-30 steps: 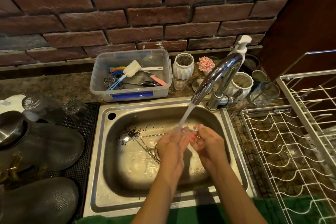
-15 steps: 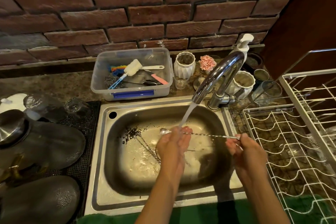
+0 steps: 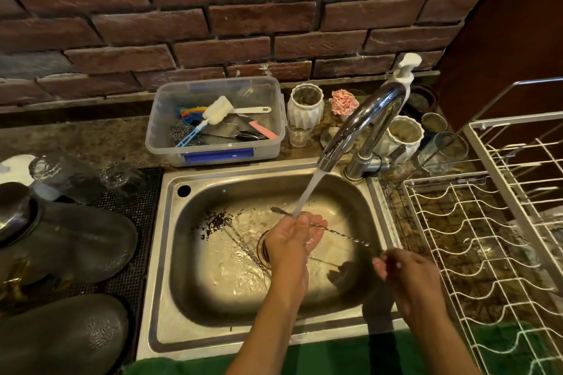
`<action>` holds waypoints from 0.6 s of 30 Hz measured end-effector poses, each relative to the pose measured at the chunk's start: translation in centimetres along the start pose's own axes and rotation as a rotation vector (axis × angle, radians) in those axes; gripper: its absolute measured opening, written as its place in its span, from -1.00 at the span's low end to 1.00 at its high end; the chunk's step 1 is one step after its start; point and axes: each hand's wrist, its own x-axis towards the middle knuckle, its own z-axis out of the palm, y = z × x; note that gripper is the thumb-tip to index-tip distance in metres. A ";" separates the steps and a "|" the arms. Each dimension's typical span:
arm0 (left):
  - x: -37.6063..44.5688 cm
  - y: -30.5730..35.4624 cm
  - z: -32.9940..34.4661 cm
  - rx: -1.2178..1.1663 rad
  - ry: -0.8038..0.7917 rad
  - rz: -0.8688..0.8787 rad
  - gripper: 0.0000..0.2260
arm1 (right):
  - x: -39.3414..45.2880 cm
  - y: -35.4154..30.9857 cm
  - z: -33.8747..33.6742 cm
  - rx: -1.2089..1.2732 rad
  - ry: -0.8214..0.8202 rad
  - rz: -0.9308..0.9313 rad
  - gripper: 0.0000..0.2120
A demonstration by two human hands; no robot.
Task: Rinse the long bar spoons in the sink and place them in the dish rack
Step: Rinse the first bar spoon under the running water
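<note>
Since half a second back your right hand (image 3: 408,271) has slid in toward you and a bit left, so the bar spoon (image 3: 338,231) now slopes down from far-left to near-right instead of lying nearly level. You've got the right fingers (image 3: 384,265) pinched together on the near-right end of the handle, just inside the sink's right wall. Your left hand (image 3: 292,237) is cupped around the middle of the twisted shaft, fingers curled closed on it, with the stream of water (image 3: 307,192) landing right on the knuckles. The little bowl end pokes out to the far left of that hand, over the basin.

More thin twisted spoons (image 3: 243,240) lie flat on the wet bottom of the sink (image 3: 164,253), by the round drain, with some dark gritty bits just left of them. The sink is brushed steel, rounded rectangle, shiny where it's wet.

To the right you've got the dish rack (image 3: 487,253), white coated wire with wavy rows; I can't see any spoons in it. To the left, dark glossy lumpy shapes sit on a black rubber mat (image 3: 134,253).

Further back, the curved chrome faucet (image 3: 359,128) arches over, and a clear plastic tub (image 3: 213,152) holds brushes and a steel scourer. Rough red brick wall (image 3: 243,18) behind everything.
</note>
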 end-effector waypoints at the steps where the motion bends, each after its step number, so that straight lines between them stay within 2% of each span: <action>1: 0.2 0.1 -0.4 0.039 0.015 0.025 -0.87 | 0.3 0.5 -0.2 -0.251 0.023 -0.110 -0.88; 3: 0.8 0.3 -1.0 0.139 0.034 0.066 -0.88 | -0.1 1.3 0.2 -0.735 0.027 -0.371 -0.84; 4: 1.2 0.2 -1.2 0.200 0.037 0.078 -0.88 | -0.5 1.6 0.9 -0.898 -0.025 -0.463 -0.83; 6: 1.9 0.2 -1.2 0.319 0.028 0.083 -0.88 | -1.0 2.8 2.8 -1.075 -0.173 -0.577 -0.85; 9: 3.4 -0.1 -1.4 0.511 0.044 0.088 -0.88 | -0.7 5.0 5.9 -1.225 -0.305 -0.685 -0.87; 15: 6.2 -0.6 -2.5 0.774 0.092 0.106 -0.74 | 0.5 7.8 9.9 -1.354 -0.374 -0.649 -0.85; 18: 7.5 -1.1 -3.0 0.904 0.052 0.132 -0.81 | 1.5 8.8 10.9 -1.231 -0.389 -0.574 -0.81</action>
